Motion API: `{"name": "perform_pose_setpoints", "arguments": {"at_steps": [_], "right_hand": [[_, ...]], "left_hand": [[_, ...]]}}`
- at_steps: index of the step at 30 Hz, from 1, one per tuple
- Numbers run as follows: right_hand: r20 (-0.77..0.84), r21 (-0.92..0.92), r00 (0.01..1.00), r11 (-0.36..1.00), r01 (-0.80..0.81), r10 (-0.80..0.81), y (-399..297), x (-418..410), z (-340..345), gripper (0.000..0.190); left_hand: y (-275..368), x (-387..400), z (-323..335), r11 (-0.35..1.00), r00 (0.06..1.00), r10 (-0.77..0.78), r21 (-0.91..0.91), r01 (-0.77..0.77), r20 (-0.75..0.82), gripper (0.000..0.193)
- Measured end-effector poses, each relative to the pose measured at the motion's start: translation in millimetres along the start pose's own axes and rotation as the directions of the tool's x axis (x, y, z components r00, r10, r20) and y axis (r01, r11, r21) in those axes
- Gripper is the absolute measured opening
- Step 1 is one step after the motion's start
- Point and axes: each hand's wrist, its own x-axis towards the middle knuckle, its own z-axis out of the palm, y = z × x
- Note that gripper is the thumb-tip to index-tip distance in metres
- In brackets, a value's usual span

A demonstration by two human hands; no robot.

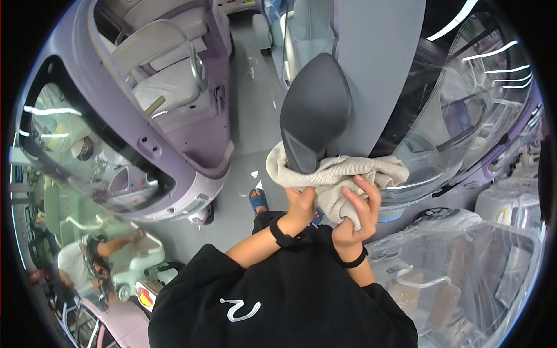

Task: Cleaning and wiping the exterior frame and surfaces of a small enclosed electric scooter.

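A black side mirror housing (pixel 317 104) juts out from a grey-and-purple small vehicle, with its narrow lower end against a beige cloth (pixel 335 172). My left hand (pixel 301 204) grips the cloth from below, close under the mirror, and its fingers are largely hidden by the fabric. Bunched folds of the same cloth lie between the thumb and fingers of my right hand (pixel 359 211), just to the right. The cloth wraps around the mirror's lower end. Beyond it stands the vehicle's grey door pillar (pixel 374 69), beside the dark windshield (pixel 435 117).
On the left stands a purple vehicle (pixel 191 148) with an open side and a plastic-covered seat (pixel 167 89). Plastic film covers another vehicle (pixel 452 269) at lower right. A person (pixel 82 261) is at lower left near a pale green vehicle (pixel 141 261). Grey floor (pixel 252 113) runs between.
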Motion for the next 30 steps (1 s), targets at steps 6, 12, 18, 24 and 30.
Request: {"name": "perform_pose_setpoints", "arguments": {"at_steps": [6,12,18,24,30], "right_hand": [[-0.045,-0.17,0.998,0.985,0.03,-0.038,-17.6,16.1,49.3,0.055],[-0.144,-0.242,0.99,0.97,-0.032,-0.003,-20.3,24.6,71.3,0.048],[-0.291,-0.292,0.949,0.933,-0.211,0.123,-33.2,28.8,81.1,0.044],[-0.465,-0.187,0.861,0.928,-0.322,0.205,-36.0,12.8,94.0,0.04],[-0.584,-0.23,0.802,0.922,-0.311,0.125,-53.5,-22.8,122.7,0.033]], "left_hand": [[38.9,30.7,-6.8,0.943,0.964,-0.14,0.328,0.06,0.226,0.048],[43.9,51.6,-18.4,0.85,0.857,-0.025,0.463,-0.252,0.514,0.052],[61.6,61.7,-19.5,0.892,0.801,-0.035,0.38,-0.245,0.597,0.04],[62.0,54.7,-33.0,0.925,0.791,-0.134,0.362,-0.117,0.597,0.03],[72.5,43.4,-59.7,0.839,0.728,0.042,0.372,-0.398,0.684,0.037]]}}
